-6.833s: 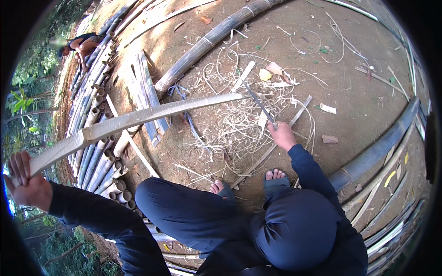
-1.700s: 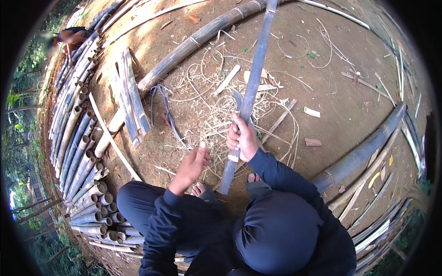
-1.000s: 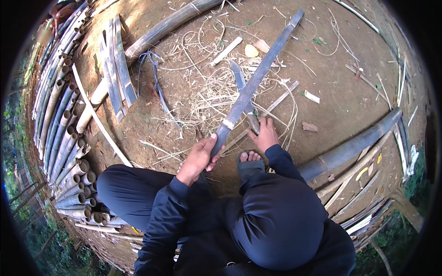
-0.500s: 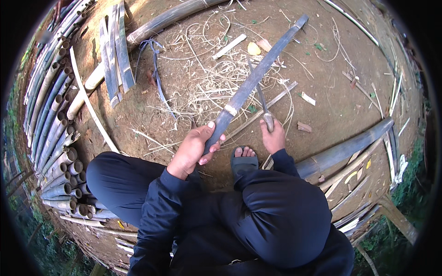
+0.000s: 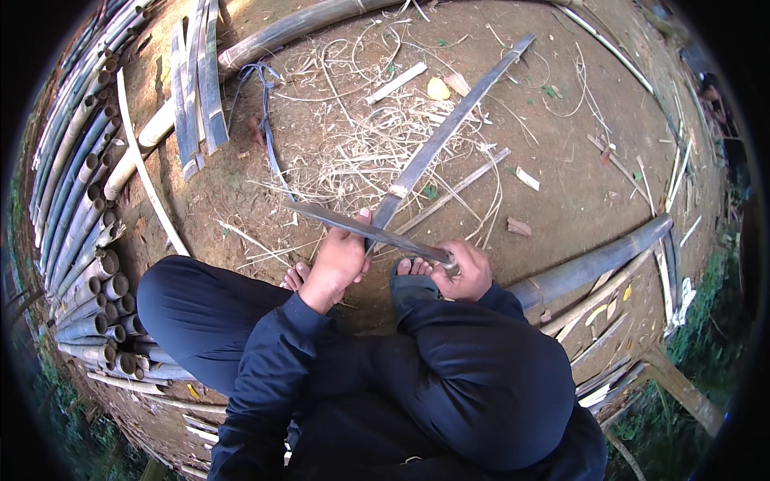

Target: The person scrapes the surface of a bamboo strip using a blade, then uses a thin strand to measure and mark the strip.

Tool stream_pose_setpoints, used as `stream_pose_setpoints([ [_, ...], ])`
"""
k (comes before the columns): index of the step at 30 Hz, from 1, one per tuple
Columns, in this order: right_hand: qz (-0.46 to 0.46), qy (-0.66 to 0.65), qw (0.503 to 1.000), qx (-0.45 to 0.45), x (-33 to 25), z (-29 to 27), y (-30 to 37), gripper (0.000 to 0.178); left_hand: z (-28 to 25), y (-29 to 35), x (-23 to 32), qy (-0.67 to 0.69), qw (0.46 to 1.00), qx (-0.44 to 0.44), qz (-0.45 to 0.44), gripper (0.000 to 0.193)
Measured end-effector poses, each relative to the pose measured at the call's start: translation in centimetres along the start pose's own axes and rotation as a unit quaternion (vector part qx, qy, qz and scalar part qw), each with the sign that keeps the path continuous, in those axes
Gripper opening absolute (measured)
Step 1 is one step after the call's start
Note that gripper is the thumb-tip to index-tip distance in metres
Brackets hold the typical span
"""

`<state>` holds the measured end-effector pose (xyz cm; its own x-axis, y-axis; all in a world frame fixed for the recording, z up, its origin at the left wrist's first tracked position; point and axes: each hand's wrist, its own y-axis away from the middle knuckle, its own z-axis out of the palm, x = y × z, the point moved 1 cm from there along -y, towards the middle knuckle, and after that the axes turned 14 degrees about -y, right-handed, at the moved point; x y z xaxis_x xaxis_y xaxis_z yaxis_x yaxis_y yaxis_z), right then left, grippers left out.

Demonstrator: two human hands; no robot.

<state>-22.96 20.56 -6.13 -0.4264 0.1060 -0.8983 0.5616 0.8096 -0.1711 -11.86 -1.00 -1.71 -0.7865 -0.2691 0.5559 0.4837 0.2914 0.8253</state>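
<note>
Dark split bamboo runs out in front of you: the bamboo strip (image 5: pixel 457 120) starts on your side of the heap of shavings (image 5: pixel 361 160), crosses over its right part and ends beyond it, off to the right. Your left hand (image 5: pixel 335 264) is on the near side of the heap, fingers curled round the strip's near end, thumb pressed along the top. Your right hand (image 5: pixel 468 272), nearer to you than the heap and right of its middle, has its fingers wrapped round the handle of the long knife (image 5: pixel 381 236). The blade points left, crossing over the strip and your left hand in this view; from above, you can't tell whether it touches either.

Expect the strip to be stiff and fairly light, though the far end should want to dip when held from one end. Its skin is probably smooth and a bit slippery, and the split edges may be sharp, so grip the broad faces. The pale node (image 5: pixel 399 191), at the near edge of the heap, should give good purchase. Left of the heap lies a blue cord (image 5: pixel 268 116).
</note>
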Motion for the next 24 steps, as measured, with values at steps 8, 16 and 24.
stream_pose_setpoints([
  [8,-0.028,0.058,0.994,-0.09,-1.6,1.6,-2.0,0.055,0.6,0.5,-0.9,0.016,0.999,0.015,0.023,0.047],
  [16,-0.081,0.033,0.994,-0.06,-2.4,1.8,-2.3,0.058,2.3,1.6,-0.6,0.028,0.999,0.022,0.019,0.043],
  [24,0.096,0.043,0.994,-0.03,0.0,-0.3,-3.1,0.045,3.1,1.8,-0.8,-0.005,0.999,0.028,0.017,0.044],
])
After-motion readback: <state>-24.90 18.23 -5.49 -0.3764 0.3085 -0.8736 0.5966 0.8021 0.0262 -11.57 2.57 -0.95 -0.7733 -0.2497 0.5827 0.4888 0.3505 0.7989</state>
